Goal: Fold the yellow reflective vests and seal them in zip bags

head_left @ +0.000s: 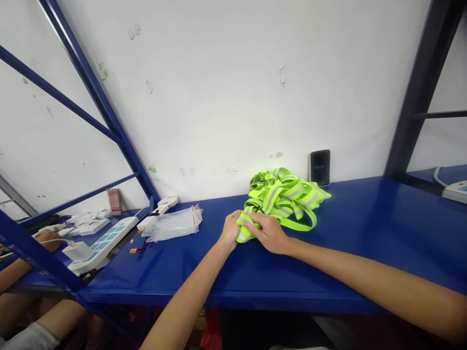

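Observation:
A tangled heap of neon yellow-green reflective straps [288, 194] with silver stripes lies on the blue table, close to the wall. At the near left of the heap, my left hand [231, 228] grips a bunched piece of the strap from its left side. My right hand [270, 233] closes on the same bunch from the right, thumb and fingers pressed over it. Both hands are almost touching, with the strap between them. Part of each hand's fingers is hidden behind the material.
A phone [319, 167] leans upright on the wall behind the heap. To the left lie clear plastic bags [175, 223], a small white fan [168, 201] and a yellow connector [133, 251] on wires. Past the blue frame [120, 131] are a power strip [104, 245] and another person's hand [49, 239].

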Tool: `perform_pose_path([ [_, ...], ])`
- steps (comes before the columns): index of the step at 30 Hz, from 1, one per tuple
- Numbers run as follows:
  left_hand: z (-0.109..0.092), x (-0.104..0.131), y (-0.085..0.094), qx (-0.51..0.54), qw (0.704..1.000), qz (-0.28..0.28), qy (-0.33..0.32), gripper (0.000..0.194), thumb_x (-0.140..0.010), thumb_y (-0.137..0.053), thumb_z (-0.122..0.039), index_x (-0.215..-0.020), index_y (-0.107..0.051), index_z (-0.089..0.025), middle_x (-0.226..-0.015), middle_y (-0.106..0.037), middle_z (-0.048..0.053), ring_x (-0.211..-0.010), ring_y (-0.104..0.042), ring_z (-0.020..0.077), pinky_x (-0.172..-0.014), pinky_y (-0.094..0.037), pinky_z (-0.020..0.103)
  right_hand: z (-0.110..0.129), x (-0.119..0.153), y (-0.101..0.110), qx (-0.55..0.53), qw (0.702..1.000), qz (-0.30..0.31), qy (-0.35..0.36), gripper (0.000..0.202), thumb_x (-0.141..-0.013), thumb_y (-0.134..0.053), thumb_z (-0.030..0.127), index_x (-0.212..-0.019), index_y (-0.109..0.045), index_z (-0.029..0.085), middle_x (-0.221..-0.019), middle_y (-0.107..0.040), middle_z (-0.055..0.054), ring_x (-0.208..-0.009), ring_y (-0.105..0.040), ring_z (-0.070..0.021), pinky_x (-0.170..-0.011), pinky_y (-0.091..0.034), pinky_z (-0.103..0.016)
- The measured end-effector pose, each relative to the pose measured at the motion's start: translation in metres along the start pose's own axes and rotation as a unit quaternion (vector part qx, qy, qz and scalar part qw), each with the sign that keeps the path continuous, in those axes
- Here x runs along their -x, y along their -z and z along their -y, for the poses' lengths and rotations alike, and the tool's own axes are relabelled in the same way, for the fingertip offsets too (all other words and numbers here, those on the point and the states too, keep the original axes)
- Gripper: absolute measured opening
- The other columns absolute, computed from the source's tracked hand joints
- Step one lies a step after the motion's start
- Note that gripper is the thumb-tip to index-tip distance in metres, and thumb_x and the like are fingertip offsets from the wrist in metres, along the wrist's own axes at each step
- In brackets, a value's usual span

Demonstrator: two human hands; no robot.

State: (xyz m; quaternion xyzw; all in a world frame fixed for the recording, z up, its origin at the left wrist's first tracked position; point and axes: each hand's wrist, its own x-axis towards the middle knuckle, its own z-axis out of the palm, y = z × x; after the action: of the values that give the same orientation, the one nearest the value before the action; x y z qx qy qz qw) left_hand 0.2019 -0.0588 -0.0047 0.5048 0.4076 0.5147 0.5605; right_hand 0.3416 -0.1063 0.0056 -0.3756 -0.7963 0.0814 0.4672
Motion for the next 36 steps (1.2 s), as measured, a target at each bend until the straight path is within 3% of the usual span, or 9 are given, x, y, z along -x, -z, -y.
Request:
perform_pose_path([
  [3, 0.006, 0.001, -0.006, -0.003, 0.999, -0.035, -0.026, 0.022, -0.072, -0.053, -0.039, -0.074, -0.055, -0.017, -0.061, -0.050, -0.004, -0.054, -0.046, 0.0102, -0.055, -0.036, 0.022, 0.001, -0.005, 0.002, -0.059, 0.993, -0.053, -0.091, 0.033, -0.094, -0.048, 0.033, -0.125, -0.052, 0.023, -0.076, -0.061, 0.001, -0.065, -0.058, -0.0162, -0.062, -0.046, -0.029],
  [5, 0.009, 0.001, -0.007, -0.011, 0.997, -0.056, -0.047, 0.020, -0.073, -0.051, -0.036, -0.072, -0.055, -0.017, -0.061, -0.049, -0.004, -0.056, -0.045, 0.0099, -0.054, -0.035, 0.022, 0.000, -0.008, 0.004, -0.102, 0.989, -0.070, -0.083, 0.045, -0.092, -0.052, 0.030, -0.136, -0.042, 0.025, -0.092, -0.064, -0.002, -0.078, -0.062, -0.0174, -0.068, -0.049, -0.030],
  [10, 0.009, 0.002, -0.007, -0.028, 0.995, -0.056, -0.073, 0.019, -0.076, -0.048, -0.033, -0.070, -0.054, -0.017, -0.063, -0.049, -0.004, -0.059, -0.046, 0.0103, -0.057, -0.036, 0.021, -0.007, -0.008, 0.002, -0.082, 0.992, -0.099, 0.018, 0.015, -0.092, -0.054, 0.028, -0.098, -0.066, 0.022, -0.123, -0.057, -0.009, -0.114, -0.056, -0.0231, -0.088, -0.050, -0.036],
  [14, 0.008, 0.004, -0.005, -0.047, 0.995, -0.043, -0.082, 0.020, -0.079, -0.048, -0.032, -0.071, -0.057, -0.016, -0.066, -0.052, -0.002, -0.062, -0.047, 0.0110, -0.059, -0.037, 0.022, -0.018, -0.001, 0.003, 0.002, 0.991, -0.020, 0.130, 0.024, -0.096, -0.046, 0.023, -0.107, -0.066, 0.020, -0.114, -0.066, -0.010, -0.121, -0.055, -0.0238, -0.104, -0.043, -0.043],
  [17, 0.007, 0.006, -0.002, -0.061, 0.994, -0.024, -0.087, 0.021, -0.082, -0.049, -0.034, -0.076, -0.059, -0.016, -0.075, -0.059, 0.000, -0.071, -0.052, 0.0125, -0.067, -0.041, 0.022, -0.022, 0.005, 0.013, 0.062, 0.979, 0.071, 0.181, 0.040, -0.090, -0.057, 0.031, -0.128, -0.057, 0.017, -0.132, -0.059, -0.013, -0.136, -0.040, -0.0292, -0.113, -0.032, -0.050],
  [22, -0.009, 0.007, 0.002, -0.035, 0.997, 0.063, 0.029, 0.043, -0.087, -0.045, -0.056, -0.099, -0.059, -0.017, -0.089, -0.066, 0.005, -0.083, -0.061, 0.0178, -0.080, -0.047, 0.030, -0.018, 0.010, 0.028, 0.059, 0.964, 0.197, 0.170, 0.084, -0.079, -0.061, 0.012, -0.152, -0.021, 0.023, -0.155, -0.030, -0.011, -0.138, -0.037, -0.0260, -0.109, -0.038, -0.042],
  [28, -0.032, 0.010, 0.002, -0.027, 0.984, 0.142, 0.103, 0.069, -0.090, -0.025, -0.068, -0.132, -0.047, -0.018, -0.112, -0.065, 0.011, -0.094, -0.064, 0.0235, -0.085, -0.048, 0.035, -0.019, 0.011, 0.025, 0.066, 0.959, 0.221, 0.166, 0.076, -0.079, -0.056, 0.007, -0.148, -0.032, 0.027, -0.158, -0.023, -0.007, -0.133, -0.044, -0.0249, -0.103, -0.043, -0.038],
  [33, -0.026, 0.009, 0.007, -0.013, 0.983, 0.147, 0.106, 0.076, -0.086, -0.026, -0.072, -0.135, -0.046, -0.017, -0.086, -0.064, 0.006, -0.076, -0.062, 0.0202, -0.077, -0.048, 0.033, -0.018, 0.009, 0.019, 0.055, 0.958, 0.191, 0.206, 0.057, -0.076, -0.059, 0.007, -0.131, -0.054, 0.023, -0.142, -0.050, -0.010, -0.129, -0.048, -0.0241, -0.104, -0.042, -0.040],
  [36, -0.022, 0.007, 0.012, -0.072, 0.993, 0.097, 0.012, 0.069, -0.087, -0.031, -0.069, -0.123, -0.058, -0.017, -0.080, -0.061, 0.005, -0.076, -0.060, 0.0187, -0.075, -0.047, 0.030, -0.017, 0.010, 0.018, 0.048, 0.963, 0.181, 0.196, 0.052, -0.076, -0.059, 0.007, -0.126, -0.057, 0.022, -0.129, -0.060, -0.010, -0.122, -0.053, -0.0247, -0.102, -0.043, -0.042],
])
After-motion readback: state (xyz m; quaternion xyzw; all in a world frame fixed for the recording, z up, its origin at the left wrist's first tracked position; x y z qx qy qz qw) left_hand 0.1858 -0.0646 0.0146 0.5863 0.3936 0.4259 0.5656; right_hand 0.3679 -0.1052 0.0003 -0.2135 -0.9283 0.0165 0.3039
